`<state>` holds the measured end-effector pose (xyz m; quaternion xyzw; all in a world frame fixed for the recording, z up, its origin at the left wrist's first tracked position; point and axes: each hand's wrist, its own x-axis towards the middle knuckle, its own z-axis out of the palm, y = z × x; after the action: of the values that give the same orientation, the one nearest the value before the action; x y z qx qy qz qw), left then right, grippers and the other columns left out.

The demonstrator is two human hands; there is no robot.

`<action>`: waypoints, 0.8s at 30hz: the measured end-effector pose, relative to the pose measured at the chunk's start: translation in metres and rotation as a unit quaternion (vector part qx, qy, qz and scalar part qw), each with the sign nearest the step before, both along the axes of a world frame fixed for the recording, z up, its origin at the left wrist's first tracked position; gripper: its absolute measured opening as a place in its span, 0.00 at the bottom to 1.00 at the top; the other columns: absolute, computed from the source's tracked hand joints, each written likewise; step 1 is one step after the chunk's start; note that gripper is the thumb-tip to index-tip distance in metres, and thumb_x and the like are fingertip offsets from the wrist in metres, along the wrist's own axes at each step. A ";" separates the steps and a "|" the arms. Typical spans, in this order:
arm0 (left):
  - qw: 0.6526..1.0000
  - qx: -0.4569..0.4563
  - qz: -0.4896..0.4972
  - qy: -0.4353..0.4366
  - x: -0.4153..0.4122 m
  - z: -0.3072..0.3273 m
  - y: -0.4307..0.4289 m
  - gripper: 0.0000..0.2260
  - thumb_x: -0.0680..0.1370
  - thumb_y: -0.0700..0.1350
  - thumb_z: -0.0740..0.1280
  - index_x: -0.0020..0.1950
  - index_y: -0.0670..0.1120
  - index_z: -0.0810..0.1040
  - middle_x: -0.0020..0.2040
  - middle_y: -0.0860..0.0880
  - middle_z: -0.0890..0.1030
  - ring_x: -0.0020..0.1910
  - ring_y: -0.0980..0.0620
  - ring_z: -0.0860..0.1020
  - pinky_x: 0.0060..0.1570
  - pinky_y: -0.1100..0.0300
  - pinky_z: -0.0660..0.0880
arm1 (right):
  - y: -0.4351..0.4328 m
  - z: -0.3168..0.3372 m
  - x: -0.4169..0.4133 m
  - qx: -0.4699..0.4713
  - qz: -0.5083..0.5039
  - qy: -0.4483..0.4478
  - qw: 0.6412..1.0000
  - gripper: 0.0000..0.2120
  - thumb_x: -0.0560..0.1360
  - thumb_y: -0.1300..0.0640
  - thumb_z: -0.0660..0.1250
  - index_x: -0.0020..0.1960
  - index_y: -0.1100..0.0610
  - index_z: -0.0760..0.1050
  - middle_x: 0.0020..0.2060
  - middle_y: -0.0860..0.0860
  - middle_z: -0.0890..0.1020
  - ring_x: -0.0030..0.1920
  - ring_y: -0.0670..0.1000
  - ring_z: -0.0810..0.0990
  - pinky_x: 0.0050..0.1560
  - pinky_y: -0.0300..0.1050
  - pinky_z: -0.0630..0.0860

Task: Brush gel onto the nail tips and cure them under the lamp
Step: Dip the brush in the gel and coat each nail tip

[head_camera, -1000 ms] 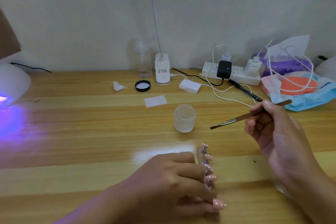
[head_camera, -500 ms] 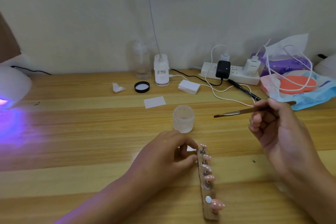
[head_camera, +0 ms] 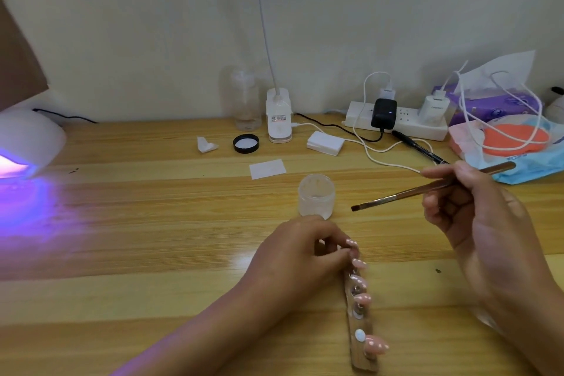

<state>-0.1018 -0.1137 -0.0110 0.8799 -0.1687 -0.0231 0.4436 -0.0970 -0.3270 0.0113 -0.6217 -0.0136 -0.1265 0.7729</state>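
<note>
Well, my left hand [head_camera: 300,256] sits lower centre, its fingers [head_camera: 332,258] curled and pinching the top end of the strip [head_camera: 364,365] of pink tips [head_camera: 377,346] lying on the bench [head_camera: 152,223]. My right hand [head_camera: 482,229], at right, grips the brush [head_camera: 406,192], bristles pointing left, just right of the open jar [head_camera: 316,197]. At far left the lamp [head_camera: 27,143] glows purple.

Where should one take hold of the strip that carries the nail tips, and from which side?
Take the strip by its far end, coming from the left: the nail tips stick out over its right edge and may be wet, so that side is best left untouched. The left hand pinches it there now.
</note>
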 end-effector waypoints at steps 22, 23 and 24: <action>0.971 -0.223 0.000 0.085 -0.001 0.001 0.015 0.04 0.73 0.46 0.74 0.42 0.56 0.82 0.40 0.57 0.82 0.39 0.63 0.78 0.40 0.71 0.73 | 0.011 -0.002 -0.006 -0.027 -0.002 -0.033 0.999 0.15 0.81 0.57 0.62 0.39 0.49 0.82 0.29 0.49 0.79 0.31 0.44 0.78 0.34 0.35 0.77; 0.972 -0.220 -0.002 0.085 -0.001 0.001 0.015 0.05 0.73 0.46 0.74 0.41 0.57 0.82 0.40 0.58 0.82 0.39 0.63 0.78 0.39 0.71 0.73 | 0.013 -0.002 -0.007 -0.037 -0.005 -0.031 0.999 0.15 0.80 0.57 0.62 0.39 0.48 0.82 0.29 0.49 0.80 0.31 0.44 0.78 0.34 0.35 0.77; 0.972 -0.218 -0.004 0.084 -0.002 0.001 0.015 0.06 0.73 0.46 0.74 0.41 0.57 0.82 0.39 0.58 0.82 0.39 0.63 0.78 0.39 0.71 0.73 | 0.014 -0.001 -0.008 -0.043 -0.007 -0.028 0.999 0.14 0.79 0.56 0.63 0.39 0.48 0.82 0.29 0.49 0.80 0.31 0.44 0.78 0.34 0.35 0.77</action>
<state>-0.1036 -0.0985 -0.0097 0.7562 -0.1356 -0.0613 0.6372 -0.1049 -0.3130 0.0103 -0.6504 -0.0368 -0.1487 0.7440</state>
